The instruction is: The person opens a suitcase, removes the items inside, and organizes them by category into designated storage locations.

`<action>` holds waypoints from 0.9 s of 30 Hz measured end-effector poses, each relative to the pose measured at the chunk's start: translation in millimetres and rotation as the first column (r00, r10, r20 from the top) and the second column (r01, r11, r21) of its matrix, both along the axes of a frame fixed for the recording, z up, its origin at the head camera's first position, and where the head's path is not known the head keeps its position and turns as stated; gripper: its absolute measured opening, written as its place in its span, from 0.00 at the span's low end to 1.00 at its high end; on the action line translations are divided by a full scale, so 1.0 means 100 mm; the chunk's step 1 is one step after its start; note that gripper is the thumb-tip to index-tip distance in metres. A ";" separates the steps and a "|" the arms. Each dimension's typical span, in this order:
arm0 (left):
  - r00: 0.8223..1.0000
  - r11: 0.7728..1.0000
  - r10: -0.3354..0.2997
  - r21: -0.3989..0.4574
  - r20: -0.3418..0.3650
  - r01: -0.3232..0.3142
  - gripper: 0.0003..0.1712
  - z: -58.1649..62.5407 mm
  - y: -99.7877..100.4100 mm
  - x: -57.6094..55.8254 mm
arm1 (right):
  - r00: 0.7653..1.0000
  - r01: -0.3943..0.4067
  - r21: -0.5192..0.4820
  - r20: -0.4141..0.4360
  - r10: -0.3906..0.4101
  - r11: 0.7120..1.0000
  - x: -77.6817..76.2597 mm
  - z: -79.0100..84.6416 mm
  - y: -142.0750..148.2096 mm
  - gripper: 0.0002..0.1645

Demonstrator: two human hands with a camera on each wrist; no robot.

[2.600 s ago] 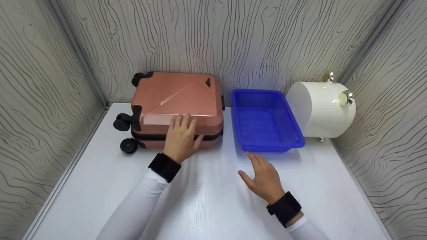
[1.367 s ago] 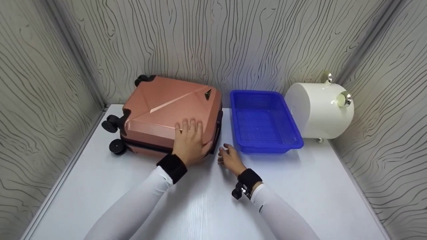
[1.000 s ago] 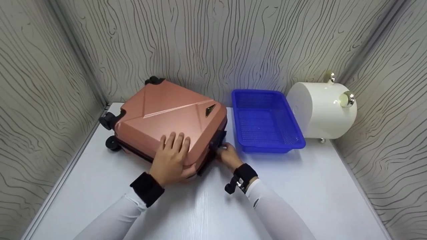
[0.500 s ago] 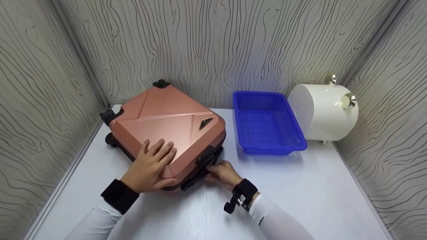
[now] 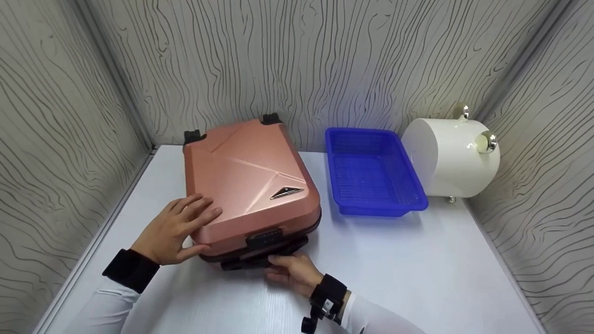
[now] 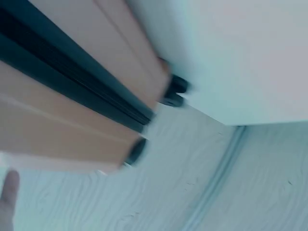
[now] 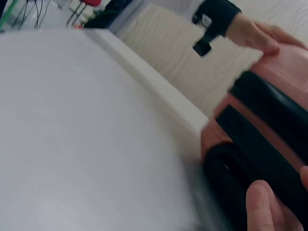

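Pink hardshell suitcase [image 5: 248,171], 9 o'clock of blue basket [image 5: 341,204], is prob stiff, slick n heavyish, so grab the black handle [image 5: 250,263] at its 6, which R hand [image 5: 297,272] pinches w/ L hand [image 5: 171,230] splayed at its 8.

I take this for an indoor booth, possibly a lab's, though I can't be sure: wood-patterned panels [image 5: 297,60] wall the white tabletop [image 5: 394,278] on three sides, grey strips [image 5: 525,58] rise at its back corners, and blurred room clutter [image 7: 41,13] shows past its edge.
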State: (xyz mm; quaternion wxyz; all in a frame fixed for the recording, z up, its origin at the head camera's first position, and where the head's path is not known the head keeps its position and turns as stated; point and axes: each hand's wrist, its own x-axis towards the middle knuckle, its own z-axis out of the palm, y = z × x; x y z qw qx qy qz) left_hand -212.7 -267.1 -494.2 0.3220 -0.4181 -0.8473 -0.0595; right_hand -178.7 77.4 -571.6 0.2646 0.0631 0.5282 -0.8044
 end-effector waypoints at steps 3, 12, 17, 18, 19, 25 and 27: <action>1.000 1.000 0.026 -0.013 0.019 -0.025 0.43 0.00 -0.06 -0.03 | 0.999 0.036 -0.027 0.019 -0.036 0.999 0.09 -0.01 -0.10 0.20; 0.990 0.986 0.141 0.081 0.028 -0.143 0.37 -0.13 0.11 0.06 | 0.999 0.051 0.002 0.005 -0.051 0.999 0.03 0.02 -0.04 0.14; 0.984 0.979 0.130 0.175 -0.119 -0.108 0.25 -0.13 0.38 0.25 | 0.998 0.034 0.170 -0.049 -0.026 0.985 0.00 0.12 0.28 0.23; 0.982 0.977 0.107 0.199 -0.155 -0.075 0.22 -0.14 0.47 0.28 | 0.996 0.057 0.210 -0.074 -0.043 0.976 -0.01 0.14 0.35 0.29; 0.978 0.976 0.087 0.211 -0.188 -0.047 0.20 -0.14 0.56 0.32 | 0.992 0.092 0.248 -0.106 -0.067 0.964 -0.01 0.16 0.43 0.34; 0.982 0.988 0.046 0.154 -0.182 -0.018 0.12 -0.39 1.17 0.57 | 0.915 0.330 0.456 -0.371 -0.161 0.827 -0.18 0.25 0.78 0.43; 0.988 0.991 0.117 0.084 -0.105 -0.108 0.09 -0.51 1.32 0.63 | 0.882 0.371 0.477 -0.449 -0.142 0.797 -0.26 0.28 0.83 0.39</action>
